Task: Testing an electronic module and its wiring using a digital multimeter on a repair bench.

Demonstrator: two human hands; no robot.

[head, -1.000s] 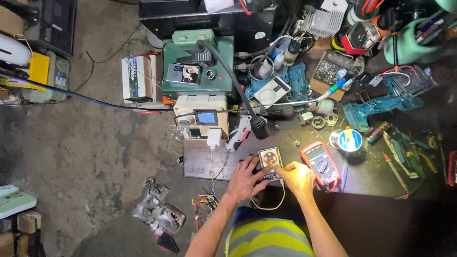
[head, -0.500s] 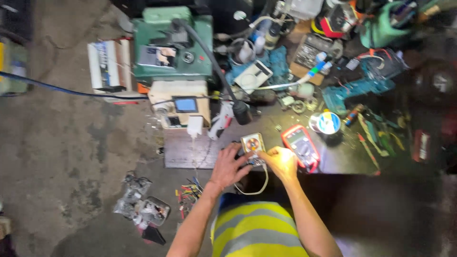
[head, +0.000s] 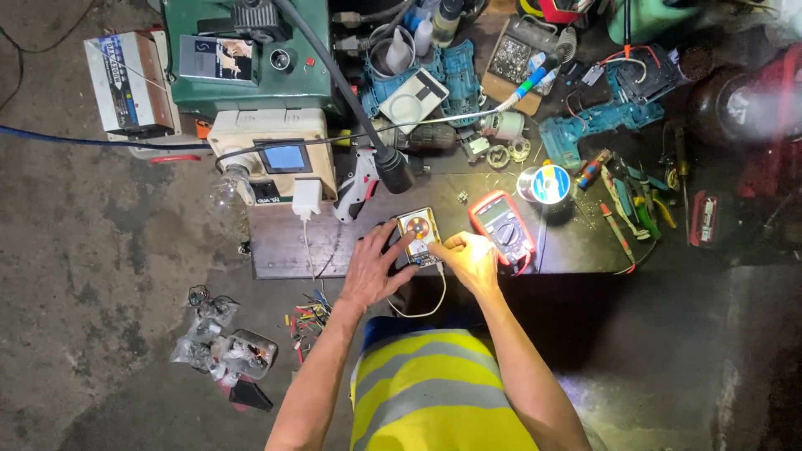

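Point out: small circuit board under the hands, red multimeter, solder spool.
small circuit board [head: 418, 229]: head view, on its round orange centre.
red multimeter [head: 502, 225]: head view, on the dial in the middle of its face.
solder spool [head: 543, 184]: head view, on its blue and white top flange.

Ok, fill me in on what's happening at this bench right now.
A person in a yellow and grey striped top works at a cluttered dark bench. The left hand rests fingers on a small opened device with a round orange part, holding it flat. The right hand, brightly lit, touches the device's lower right edge. A red multimeter lies just right of it, beside a solder spool.
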